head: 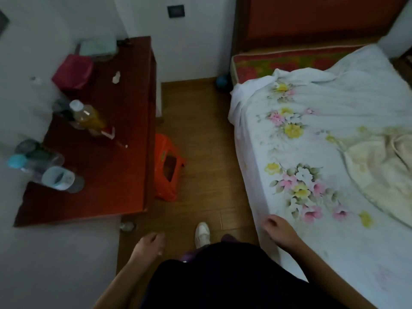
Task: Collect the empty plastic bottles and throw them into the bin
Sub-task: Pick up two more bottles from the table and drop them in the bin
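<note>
My left hand (149, 243) and right hand (278, 228) empty, fingers (158, 240) loosely curled, free for bottles (87, 115) on table (124, 130).

dark red wooden table (124, 166) by the left wall carries a bottle of yellow drink (89, 117), clear plastic bottles (44, 161), a red box (72, 71), a teal box (98, 47), crumpled tissue (116, 77); wood floor (200, 134) holds an orange plastic stool (168, 168) just beside the table; bed's floral sheet (312, 152) bears a cream blanket (383, 166)

Floor (200, 134) passage between desk (116, 152) and bed (312, 152); orange stool (168, 166) intrudes.
</note>
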Action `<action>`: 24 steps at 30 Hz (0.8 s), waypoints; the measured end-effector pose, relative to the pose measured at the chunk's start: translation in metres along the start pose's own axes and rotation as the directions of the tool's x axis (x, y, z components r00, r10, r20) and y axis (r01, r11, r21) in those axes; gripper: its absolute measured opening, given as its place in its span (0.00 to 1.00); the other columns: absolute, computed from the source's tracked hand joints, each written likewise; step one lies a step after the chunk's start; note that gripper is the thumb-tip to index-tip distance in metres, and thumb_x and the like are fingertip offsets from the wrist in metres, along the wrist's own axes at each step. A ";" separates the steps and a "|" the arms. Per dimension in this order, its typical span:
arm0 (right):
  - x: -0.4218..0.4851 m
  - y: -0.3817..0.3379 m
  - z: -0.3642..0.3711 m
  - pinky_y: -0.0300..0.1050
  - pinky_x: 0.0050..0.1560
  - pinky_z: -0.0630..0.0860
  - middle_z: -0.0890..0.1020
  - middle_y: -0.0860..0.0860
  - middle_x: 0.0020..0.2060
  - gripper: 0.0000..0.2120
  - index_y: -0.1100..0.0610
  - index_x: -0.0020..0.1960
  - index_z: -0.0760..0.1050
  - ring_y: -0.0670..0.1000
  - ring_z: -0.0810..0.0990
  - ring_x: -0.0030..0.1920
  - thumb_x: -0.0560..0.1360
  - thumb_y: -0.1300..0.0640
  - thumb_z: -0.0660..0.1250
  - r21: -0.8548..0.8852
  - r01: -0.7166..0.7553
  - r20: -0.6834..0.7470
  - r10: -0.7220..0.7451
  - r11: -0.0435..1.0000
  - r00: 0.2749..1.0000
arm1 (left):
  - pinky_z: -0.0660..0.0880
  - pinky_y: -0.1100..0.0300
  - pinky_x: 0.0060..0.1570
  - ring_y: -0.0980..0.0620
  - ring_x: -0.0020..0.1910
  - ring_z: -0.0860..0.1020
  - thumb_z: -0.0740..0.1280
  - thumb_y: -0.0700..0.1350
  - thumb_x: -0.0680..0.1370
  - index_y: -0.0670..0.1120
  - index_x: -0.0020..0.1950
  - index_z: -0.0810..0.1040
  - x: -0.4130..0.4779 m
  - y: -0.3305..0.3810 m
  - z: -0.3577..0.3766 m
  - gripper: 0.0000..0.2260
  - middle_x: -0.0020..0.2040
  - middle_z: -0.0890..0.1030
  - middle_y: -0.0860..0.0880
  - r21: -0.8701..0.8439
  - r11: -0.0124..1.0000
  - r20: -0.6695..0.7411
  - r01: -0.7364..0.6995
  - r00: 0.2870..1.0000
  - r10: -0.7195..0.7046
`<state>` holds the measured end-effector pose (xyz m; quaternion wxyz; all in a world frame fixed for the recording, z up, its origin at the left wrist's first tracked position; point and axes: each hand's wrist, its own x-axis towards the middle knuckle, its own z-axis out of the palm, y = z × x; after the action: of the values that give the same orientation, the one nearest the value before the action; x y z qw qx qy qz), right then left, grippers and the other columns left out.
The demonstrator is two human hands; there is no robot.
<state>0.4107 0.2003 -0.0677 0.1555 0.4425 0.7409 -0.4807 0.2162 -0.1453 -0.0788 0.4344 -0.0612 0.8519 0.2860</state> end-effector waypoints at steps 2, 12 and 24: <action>0.014 -0.002 -0.012 0.46 0.41 0.74 0.81 0.56 0.36 0.08 0.61 0.42 0.79 0.57 0.80 0.39 0.77 0.59 0.66 0.024 -0.052 -0.063 0.053 0.998 0.997 | 0.74 0.55 0.38 0.47 0.39 0.82 0.61 0.53 0.82 0.46 0.45 0.81 0.026 0.042 -0.014 0.15 0.42 0.84 0.42 0.063 0.997 0.037 -0.050 0.998 0.048; 0.102 -0.032 -0.080 0.48 0.45 0.76 0.86 0.55 0.44 0.05 0.58 0.51 0.80 0.54 0.84 0.44 0.78 0.58 0.66 0.181 -0.197 -0.085 0.215 0.964 0.973 | 0.77 0.48 0.53 0.49 0.46 0.83 0.60 0.54 0.82 0.50 0.48 0.81 0.116 0.236 -0.051 0.13 0.45 0.85 0.50 0.080 0.968 0.054 -0.239 0.970 0.236; 0.313 -0.249 -0.149 0.53 0.49 0.77 0.84 0.55 0.41 0.07 0.56 0.46 0.80 0.57 0.82 0.45 0.77 0.54 0.67 -0.207 0.199 0.216 -0.154 0.958 0.964 | 0.77 0.51 0.45 0.46 0.43 0.84 0.63 0.50 0.82 0.48 0.45 0.82 0.147 0.266 -0.067 0.12 0.43 0.86 0.47 -0.303 0.953 -0.230 0.025 0.968 -0.099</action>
<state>0.0641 0.4491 -0.0570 0.2343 0.3036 0.8085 -0.4463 -0.0157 0.0606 -0.0466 0.3214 -0.1873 0.8434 0.3876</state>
